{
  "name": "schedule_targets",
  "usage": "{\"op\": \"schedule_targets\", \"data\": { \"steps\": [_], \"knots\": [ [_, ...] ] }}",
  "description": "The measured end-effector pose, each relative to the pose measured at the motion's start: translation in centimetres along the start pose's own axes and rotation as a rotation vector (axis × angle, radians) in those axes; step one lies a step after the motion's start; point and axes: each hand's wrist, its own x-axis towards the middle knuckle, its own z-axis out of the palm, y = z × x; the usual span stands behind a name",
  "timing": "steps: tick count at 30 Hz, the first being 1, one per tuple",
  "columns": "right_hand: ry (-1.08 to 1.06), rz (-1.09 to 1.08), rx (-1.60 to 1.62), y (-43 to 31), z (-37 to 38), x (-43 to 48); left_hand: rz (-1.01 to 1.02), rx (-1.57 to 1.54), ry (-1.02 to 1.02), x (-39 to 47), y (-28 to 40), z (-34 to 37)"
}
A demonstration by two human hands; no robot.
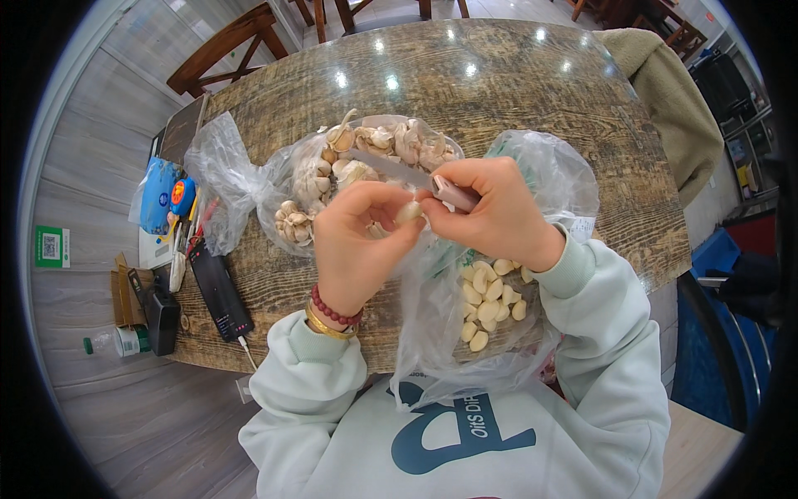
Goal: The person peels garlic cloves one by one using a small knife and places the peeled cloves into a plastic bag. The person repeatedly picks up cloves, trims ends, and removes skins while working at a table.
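My left hand point(358, 243) pinches a pale garlic clove point(409, 213) between thumb and fingers. In my right hand point(495, 209) is a small knife point(399, 171) with a pinkish handle; its blade points up and left, and the right thumb tip is at the clove. Behind the hands, a clear plastic bag point(283, 165) holds several unpeeled garlic bulbs point(408, 140). Below my right hand, peeled garlic cloves point(489, 302) lie in a pile on another thin plastic bag point(424, 337).
A third crumpled plastic bag point(558, 165) lies beyond my right wrist. At the left edge are a phone point(218, 290) with a white cable, a black box point(162, 321), a blue packet point(159, 196) and a tape measure point(182, 196). A beige cloth point(667, 106) hangs at the table's far right.
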Motion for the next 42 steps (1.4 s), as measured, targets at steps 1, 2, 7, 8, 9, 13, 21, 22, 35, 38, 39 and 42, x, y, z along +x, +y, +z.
{"op": "schedule_targets", "data": {
  "steps": [1, 2, 7, 8, 9, 13, 21, 22, 35, 38, 39, 42],
  "knots": [
    [0.011, -0.04, -0.027, 0.0, 0.0, 0.0, -0.002, 0.019, -0.012, 0.0, 0.0, -0.1],
    [0.023, -0.081, -0.053, 0.0, 0.1, 0.0, 0.006, 0.051, -0.022, 0.0, -0.1, -0.2],
    [0.123, -0.235, -0.147, 0.0, 0.8, -0.1, -0.063, 0.011, -0.069, -0.3, -0.1, -0.4],
    [0.132, -0.192, -0.128, 0.0, 0.8, -0.1, -0.108, -0.049, -0.078, -0.3, -0.1, -0.5],
    [0.141, -0.149, -0.108, 0.0, 0.8, -0.1, -0.153, -0.109, -0.087, -0.3, 0.0, -0.4],
    [0.133, 0.072, 0.045, -0.1, 0.4, 0.0, -0.032, -0.279, -0.086, -0.2, 0.2, -0.4],
    [0.091, 0.104, 0.331, -0.7, -0.1, -0.2, -0.091, -0.444, -0.049, -0.3, 0.1, -0.8],
    [0.11, 0.109, 0.342, -0.7, -0.3, -0.2, -0.094, -0.449, -0.022, -0.1, -0.1, -0.9],
    [0.131, 0.132, 0.325, 0.3, 1.5, -0.2, 0.034, -0.408, -0.07, 0.2, -1.2, -0.7],
    [0.159, 0.143, 0.314, 0.5, 1.4, 0.0, -0.041, -0.653, 0.003, 0.3, -1.3, -1.0],
    [0.166, 0.163, 0.291, 0.6, 1.3, 0.1, -0.076, -0.757, 0.026, 0.4, -1.3, -1.1],
    [0.128, 0.16, 0.239, 0.7, 1.0, 0.1, -0.116, -0.873, -0.064, 0.8, -1.0, -1.9]
  ]
}}
